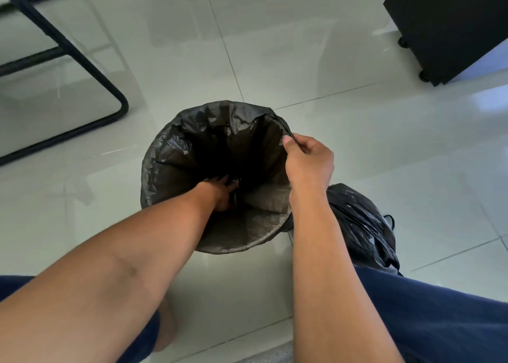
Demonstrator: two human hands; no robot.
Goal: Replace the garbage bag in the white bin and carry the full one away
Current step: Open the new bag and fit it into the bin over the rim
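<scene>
Black plastic of the fresh liner (176, 153) is draped over the bin at frame centre. Its right rim is pinched by the right hand (308, 162); the left hand (220, 195) is sunk inside, its grip unclear. The full bag (360, 228) lies lower right.

A black liner bag (192, 142) is draped over the rim of the bin, covering it completely; the bin's own surface is not visible. The left hand (220, 195) reaches down inside the liner, its fingers in shadow against the plastic. The right hand (308, 162) pinches the liner's edge at the right side of the rim between thumb and fingers. A tied full black bag (360, 228) sits on the tiled floor (384, 142) just beside the bin, behind the right forearm. A black metal chair frame (82, 60) stands at upper left, and a black cabinet on casters (450, 19) at upper right.
</scene>
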